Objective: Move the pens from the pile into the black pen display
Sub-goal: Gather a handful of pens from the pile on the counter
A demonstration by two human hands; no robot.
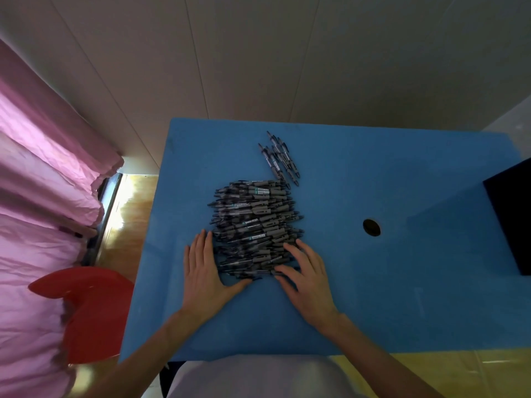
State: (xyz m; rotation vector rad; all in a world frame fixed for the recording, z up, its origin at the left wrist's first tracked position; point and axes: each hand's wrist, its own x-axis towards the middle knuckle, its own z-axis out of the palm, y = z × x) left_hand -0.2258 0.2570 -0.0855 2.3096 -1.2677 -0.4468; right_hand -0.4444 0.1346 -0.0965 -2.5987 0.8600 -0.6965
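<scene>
Fingers (pixel 290 248) on pile (pixel 254 222)

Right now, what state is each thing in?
Pen pile: heaped on the blue table, pens lying crosswise.
Small pen group: loose, beyond the pile.
Left hand: flat, fingers straight against the pile's left side.
Right hand: fingers spread on the pile's near right corner.
Black pen display: at the right edge, contents unseen.

The place looks like a plain room in a home or small workroom. A pink curtain (pixel 43 173) hangs at the left over a sunlit wooden floor (pixel 129 214), a red plastic stool (pixel 86 311) stands beside the blue table (pixel 373 297), and pale panelled walls (pixel 258 53) rise behind.
</scene>
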